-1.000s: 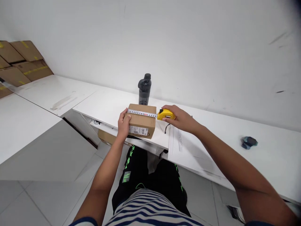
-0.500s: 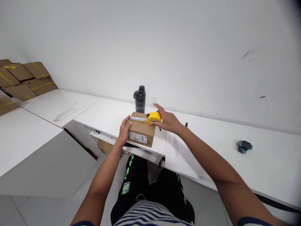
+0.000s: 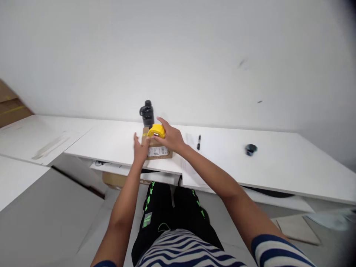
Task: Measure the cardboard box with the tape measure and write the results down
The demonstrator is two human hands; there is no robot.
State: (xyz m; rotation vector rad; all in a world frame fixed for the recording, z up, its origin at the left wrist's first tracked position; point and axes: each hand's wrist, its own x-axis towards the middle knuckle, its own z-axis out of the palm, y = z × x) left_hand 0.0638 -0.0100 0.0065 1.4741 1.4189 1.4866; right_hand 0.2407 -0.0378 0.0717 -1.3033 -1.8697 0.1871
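A small cardboard box (image 3: 159,157) with a white label sits at the front of the white table, partly covered by my hands. My right hand (image 3: 172,138) is closed around a yellow tape measure (image 3: 157,130) above the top of the box. No extended blade shows now. At the box's left side is my left hand (image 3: 141,151), thumb and fingers apart, with the thumb close to the box and the tape measure. Whether it touches the box is hard to tell. Just behind the box stands a dark water bottle (image 3: 148,114).
A black marker (image 3: 198,142) lies right of the box, near pale paper sheets (image 3: 191,174). Farther right is a small dark object (image 3: 251,149), blurred. Cardboard boxes (image 3: 12,107) are stacked at the far left. An open shelf (image 3: 114,167) runs beneath the tabletop (image 3: 278,163).
The tape blade that lay across the box top is no longer visible. My right hand has brought the tape measure to the box's left side. My left hand's fingers have spread. The view has turned right.
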